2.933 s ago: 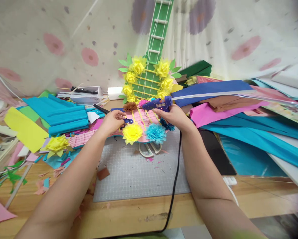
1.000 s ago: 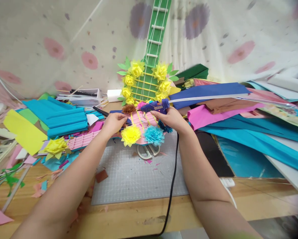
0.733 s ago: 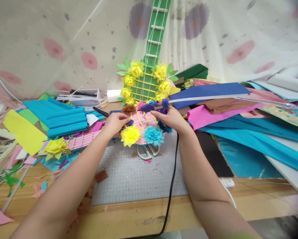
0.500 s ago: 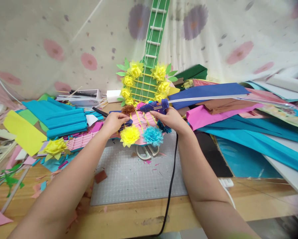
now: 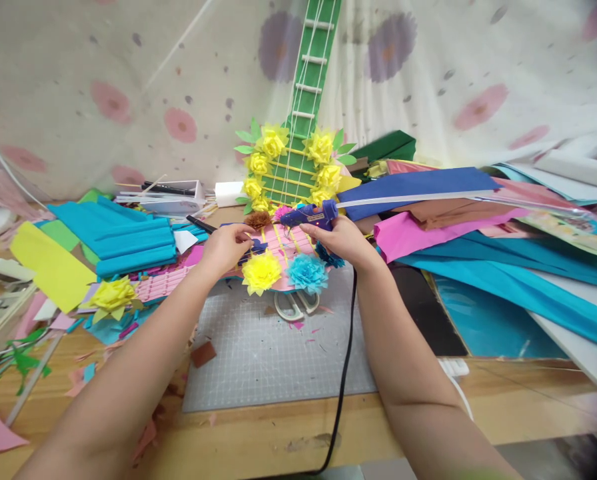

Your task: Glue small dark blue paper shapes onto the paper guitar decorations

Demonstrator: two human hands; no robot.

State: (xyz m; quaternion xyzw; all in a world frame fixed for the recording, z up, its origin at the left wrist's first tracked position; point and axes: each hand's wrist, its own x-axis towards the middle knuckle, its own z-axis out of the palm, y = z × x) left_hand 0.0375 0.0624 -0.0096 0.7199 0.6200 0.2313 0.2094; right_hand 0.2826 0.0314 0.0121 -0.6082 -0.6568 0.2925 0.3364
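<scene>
My right hand point(image 5: 346, 240) is wrapped round a blue hot glue gun point(image 5: 311, 215), its nozzle pointing left over a pink paper guitar body point(image 5: 278, 241) with yellow strips. My left hand point(image 5: 226, 247) is closed in a pinch at the body's left side, beside a dark blue paper piece point(image 5: 259, 247); what its fingertips hold is hidden. A yellow paper flower point(image 5: 261, 272) and a light blue paper flower point(image 5: 307, 273) sit along the near edge, with a brown paper flower point(image 5: 257, 220) at the far edge. A darker blue flower point(image 5: 331, 255) is partly covered by my right hand.
A green paper guitar point(image 5: 298, 133) ringed with yellow flowers stands behind. White-handled scissors point(image 5: 297, 307) lie on the grey cutting mat point(image 5: 273, 360). The black cord point(image 5: 346, 360) hangs over the table edge. Blue crepe paper point(image 5: 123, 233) lies left; paper sheets point(image 5: 458, 227) are piled right.
My left fingertips have drawn back slightly left and up from the dark blue piece, leaving more of it visible. The right hand and glue gun stay nearly still; the view has shifted slightly.
</scene>
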